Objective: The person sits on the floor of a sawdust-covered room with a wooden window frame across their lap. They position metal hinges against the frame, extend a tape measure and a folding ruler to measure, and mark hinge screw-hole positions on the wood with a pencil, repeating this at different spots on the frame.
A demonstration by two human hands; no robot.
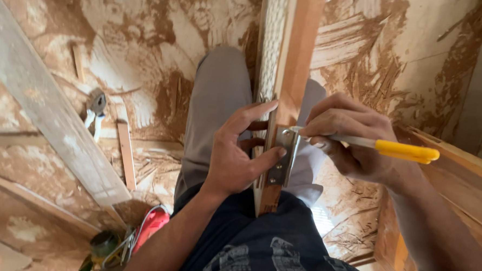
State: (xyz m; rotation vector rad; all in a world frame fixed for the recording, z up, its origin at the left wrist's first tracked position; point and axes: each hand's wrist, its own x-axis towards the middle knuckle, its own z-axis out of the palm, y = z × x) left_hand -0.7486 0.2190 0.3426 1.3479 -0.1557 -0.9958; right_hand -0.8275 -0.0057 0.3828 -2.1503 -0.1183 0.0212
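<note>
Looking down from my head, I see my left hand (239,151) wrapped around the edge of the wooden door (294,56), with my thumb pressing the metal hinge (281,160) flat on that edge and my fingers curled behind the wood. My right hand (348,139) is just right of the hinge, closed tight on a yellow-handled tool (392,148), whose metal tip touches the top of the hinge. Far left of the hinge, a red thing (151,227) lies on the dusty floor (147,50), and a long grey board (47,111) leans above it.
</note>
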